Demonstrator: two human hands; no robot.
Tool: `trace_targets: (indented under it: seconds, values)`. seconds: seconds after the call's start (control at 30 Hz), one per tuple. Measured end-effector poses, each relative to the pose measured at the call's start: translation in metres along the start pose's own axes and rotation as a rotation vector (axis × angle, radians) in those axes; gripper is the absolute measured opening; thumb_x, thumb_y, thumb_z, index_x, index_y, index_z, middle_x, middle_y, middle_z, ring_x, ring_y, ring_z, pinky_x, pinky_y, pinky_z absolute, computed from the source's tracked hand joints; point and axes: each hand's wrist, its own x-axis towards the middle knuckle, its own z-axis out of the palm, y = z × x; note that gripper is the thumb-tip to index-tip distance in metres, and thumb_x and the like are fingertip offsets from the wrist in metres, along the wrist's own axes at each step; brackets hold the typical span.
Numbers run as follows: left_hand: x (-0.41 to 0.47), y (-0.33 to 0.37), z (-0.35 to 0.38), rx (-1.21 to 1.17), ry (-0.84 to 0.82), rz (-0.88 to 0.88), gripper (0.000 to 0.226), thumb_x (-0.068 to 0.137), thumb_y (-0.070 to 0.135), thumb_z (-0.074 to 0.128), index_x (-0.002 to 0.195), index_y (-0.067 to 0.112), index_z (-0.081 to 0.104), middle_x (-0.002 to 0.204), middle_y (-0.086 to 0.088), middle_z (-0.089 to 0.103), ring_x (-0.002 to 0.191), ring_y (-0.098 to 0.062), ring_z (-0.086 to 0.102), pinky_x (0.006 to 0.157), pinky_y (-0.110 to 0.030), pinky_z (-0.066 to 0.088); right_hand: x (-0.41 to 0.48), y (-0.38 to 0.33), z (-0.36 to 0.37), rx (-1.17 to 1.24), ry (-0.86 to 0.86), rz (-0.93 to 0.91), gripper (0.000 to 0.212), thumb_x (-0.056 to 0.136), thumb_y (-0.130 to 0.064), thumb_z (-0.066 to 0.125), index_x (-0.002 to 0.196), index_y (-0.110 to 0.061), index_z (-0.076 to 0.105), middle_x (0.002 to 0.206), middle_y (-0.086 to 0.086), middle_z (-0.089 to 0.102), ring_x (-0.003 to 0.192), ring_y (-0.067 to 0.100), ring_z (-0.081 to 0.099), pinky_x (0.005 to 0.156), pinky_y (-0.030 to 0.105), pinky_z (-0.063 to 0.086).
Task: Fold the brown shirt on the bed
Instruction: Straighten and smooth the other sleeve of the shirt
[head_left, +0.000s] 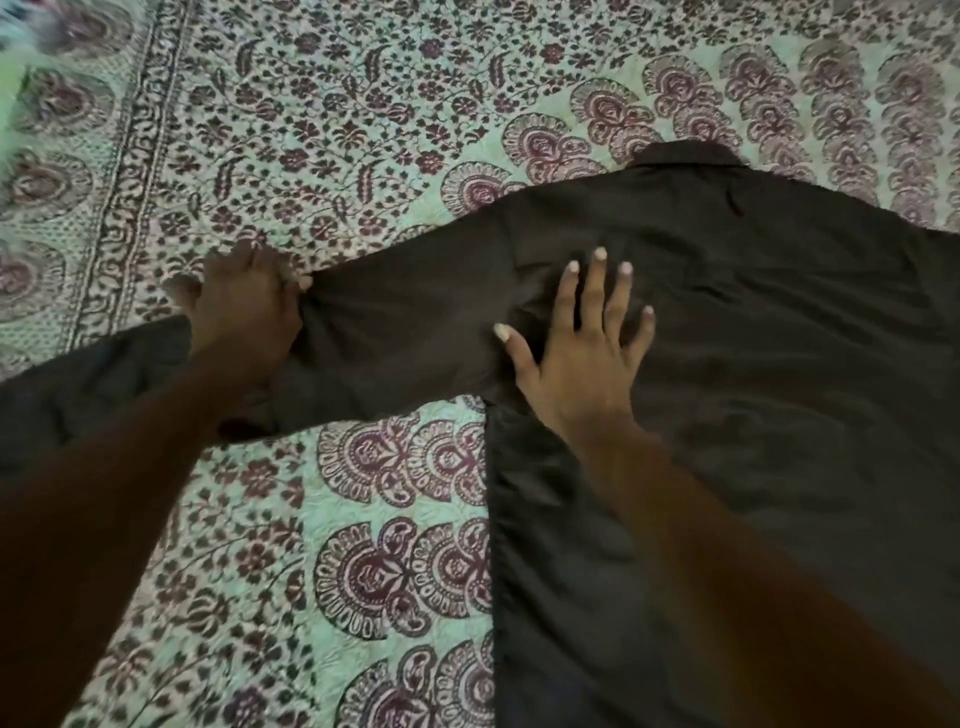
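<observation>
Floral bedspread (374, 525); brown shirt (769, 364) cut off right; left hand (244, 312) grips sleeve (405, 332), right hand (582, 358) spread flat.

The brown shirt (753, 322) is one plain, dark chocolate brown all over, collar and sleeve alike, with no print. The bed cover (363, 130) has a pale mint-green ground printed in maroon and dark brown. Across the far middle the print is a dense run of small flowers, leaves and vines. Near the shirt and at the far right it becomes rows of large scalloped, fan-shaped motifs with maroon centres. At the left a dark scrollwork band (130, 171) runs from near to far, with round medallions left of it. The far left corner holds a bright green blur (15, 78). The right hand (582, 353) has pale pinkish-white nails (600, 253).
</observation>
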Motion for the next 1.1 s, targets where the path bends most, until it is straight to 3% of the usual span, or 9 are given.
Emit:
trace_targets:
  seconds: [0.2, 0.47, 0.67, 0.77, 0.83, 0.93, 1.0, 1.03, 1.1]
  values:
    - [-0.025, -0.048, -0.001, -0.037, 0.06, 0.041, 0.042, 0.104, 0.037, 0.049, 0.138, 0.012, 0.047, 0.144, -0.02, 0.047, 0.133, -0.043, 0.045, 0.11, -0.066, 0.027, 0.004, -0.111, 0.022, 0.019, -0.09, -0.026, 0.115, 0.085, -0.092, 0.015, 0.165, -0.011, 0.0, 0.171, 0.019, -0.013, 0.158, 0.036, -0.017, 0.123, 0.065, -0.003]
    - [-0.118, -0.181, -0.011, -0.161, 0.147, -0.204, 0.061, 0.102, 0.053, 0.035, 0.15, 0.017, 0.045, 0.164, -0.011, 0.037, 0.15, -0.036, 0.033, 0.116, -0.063, 0.025, -0.016, -0.209, 0.033, -0.082, -0.189, -0.448, 0.102, 0.091, -0.085, 0.009, 0.165, -0.016, -0.003, 0.172, 0.016, -0.01, 0.159, 0.035, -0.015, 0.125, 0.063, 0.001]
    - [-0.164, -0.258, -0.004, -0.243, 0.237, -0.531, 0.071, 0.097, 0.06, 0.038, 0.153, 0.016, 0.04, 0.166, -0.017, 0.03, 0.151, -0.041, 0.027, 0.118, -0.066, 0.022, -0.034, -0.217, 0.041, -0.038, -0.102, -0.1, 0.107, 0.088, -0.089, 0.008, 0.165, -0.015, 0.002, 0.17, 0.024, -0.007, 0.157, 0.046, -0.01, 0.124, 0.066, 0.005]
    - [-0.164, -0.283, 0.003, -0.451, 0.301, -0.492, 0.063, 0.095, 0.062, 0.051, 0.144, 0.024, 0.051, 0.147, -0.015, 0.054, 0.137, -0.04, 0.047, 0.115, -0.062, 0.035, -0.054, -0.268, 0.053, -0.002, -0.096, -0.114, 0.112, 0.086, -0.091, 0.01, 0.165, -0.013, 0.005, 0.169, 0.029, -0.004, 0.156, 0.049, -0.008, 0.121, 0.072, 0.002]
    - [-0.16, -0.295, 0.003, -0.567, 0.433, -0.365, 0.043, 0.094, 0.046, 0.066, 0.129, 0.021, 0.066, 0.126, -0.012, 0.069, 0.12, -0.036, 0.061, 0.104, -0.054, 0.05, -0.065, -0.31, 0.059, 0.003, -0.112, -0.173, 0.114, 0.084, -0.093, 0.009, 0.165, -0.012, 0.008, 0.169, 0.03, -0.001, 0.156, 0.05, -0.009, 0.12, 0.073, 0.001]
    - [-0.15, -0.298, -0.004, -0.634, 0.576, -0.313, 0.022, 0.091, 0.018, 0.073, 0.111, 0.011, 0.077, 0.112, -0.014, 0.071, 0.107, -0.028, 0.067, 0.098, -0.035, 0.054, -0.079, -0.361, 0.063, 0.008, -0.158, -0.35, 0.112, 0.083, -0.091, 0.006, 0.165, -0.015, 0.009, 0.17, 0.026, -0.003, 0.156, 0.047, -0.011, 0.12, 0.072, -0.002]
    - [-0.144, -0.303, -0.005, -0.647, 0.628, -0.374, 0.017, 0.091, 0.011, 0.07, 0.106, 0.008, 0.078, 0.109, -0.015, 0.07, 0.102, -0.022, 0.067, 0.095, -0.022, 0.05, -0.084, -0.378, 0.061, 0.04, -0.199, -0.476, 0.104, 0.088, -0.087, 0.009, 0.165, -0.019, 0.007, 0.172, 0.02, -0.005, 0.158, 0.041, -0.013, 0.122, 0.069, -0.003]
    - [-0.142, -0.308, -0.002, -0.675, 0.65, -0.414, 0.017, 0.092, 0.011, 0.069, 0.106, 0.009, 0.078, 0.109, -0.014, 0.071, 0.1, -0.021, 0.067, 0.093, -0.022, 0.052, -0.086, -0.38, 0.06, 0.066, -0.207, -0.499, 0.099, 0.091, -0.085, 0.011, 0.166, -0.021, 0.007, 0.173, 0.016, -0.004, 0.158, 0.038, -0.013, 0.123, 0.068, -0.003]
    - [-0.141, -0.318, 0.007, -0.758, 0.688, -0.475, 0.017, 0.095, 0.012, 0.064, 0.107, 0.013, 0.076, 0.109, -0.012, 0.072, 0.095, -0.026, 0.071, 0.084, -0.036, 0.059, -0.091, -0.372, 0.06, 0.085, -0.162, -0.453, 0.094, 0.094, -0.082, 0.014, 0.166, -0.022, 0.006, 0.174, 0.012, -0.001, 0.159, 0.036, -0.012, 0.123, 0.067, 0.0]
